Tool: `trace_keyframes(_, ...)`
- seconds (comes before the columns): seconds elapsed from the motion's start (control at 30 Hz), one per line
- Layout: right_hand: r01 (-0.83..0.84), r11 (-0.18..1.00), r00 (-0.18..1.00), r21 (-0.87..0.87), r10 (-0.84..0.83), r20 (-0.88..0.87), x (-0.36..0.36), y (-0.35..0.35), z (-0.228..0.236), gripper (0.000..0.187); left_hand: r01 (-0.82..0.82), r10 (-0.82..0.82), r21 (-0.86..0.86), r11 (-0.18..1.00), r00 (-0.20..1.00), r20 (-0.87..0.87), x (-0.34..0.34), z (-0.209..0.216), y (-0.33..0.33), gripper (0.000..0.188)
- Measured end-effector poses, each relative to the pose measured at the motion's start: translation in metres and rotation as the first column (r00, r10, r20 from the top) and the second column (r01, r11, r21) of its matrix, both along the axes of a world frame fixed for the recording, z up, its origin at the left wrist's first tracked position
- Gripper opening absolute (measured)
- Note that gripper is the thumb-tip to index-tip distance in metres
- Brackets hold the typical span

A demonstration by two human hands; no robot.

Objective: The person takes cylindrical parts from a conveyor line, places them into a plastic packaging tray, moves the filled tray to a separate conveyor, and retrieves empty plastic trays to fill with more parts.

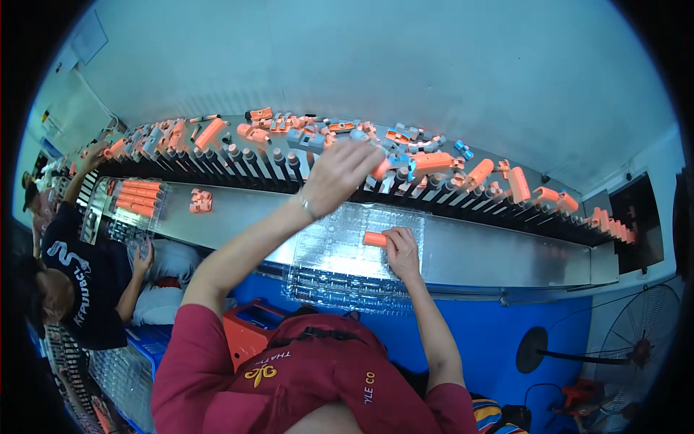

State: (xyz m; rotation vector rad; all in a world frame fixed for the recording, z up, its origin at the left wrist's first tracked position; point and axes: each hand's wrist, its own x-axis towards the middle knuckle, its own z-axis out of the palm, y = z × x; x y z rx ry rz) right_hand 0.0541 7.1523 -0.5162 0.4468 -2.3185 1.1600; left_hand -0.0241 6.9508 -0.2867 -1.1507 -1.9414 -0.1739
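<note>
Maroon shirt (318, 362) — left hand (345, 173) outstretched

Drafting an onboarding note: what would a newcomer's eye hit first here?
First, the bright orange plastic parts scattered along the long row of upright dark pegs across the picture, where the bare left hand reaches. Next, the small orange plastic cylinder in the bare right hand, above the clear, shiny plastic tray. Then the dark wire-caged fan at lower right.
</note>
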Motion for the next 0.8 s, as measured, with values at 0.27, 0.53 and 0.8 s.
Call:
trace_keyframes(0.27, -0.029, 0.999, 1.0, 0.012, 0.029, 0.008, 0.004, 0.059, -0.008, 0.015, -0.19, 0.292, -0.239, 0.952, 0.796, 0.531, 0.028, -0.19, 0.022, 0.046)
trace_keyframes(0.53, -0.031, 1.0, 0.999, 0.003, 0.031, -0.011, 0.006, 0.126, -0.019, 0.015, -0.042, 0.037, 0.004, 0.999, 0.911, 0.411, 0.047, -0.15, 0.089, 0.06)
trace_keyframes(0.8, -0.032, 0.999, 0.999, 0.002, 0.032, 0.007, 0.015, 0.189, -0.019, 0.015, -0.357, 0.488, -0.333, 0.873, 0.62, 0.615, -0.018, 0.006, 0.137, 0.042)
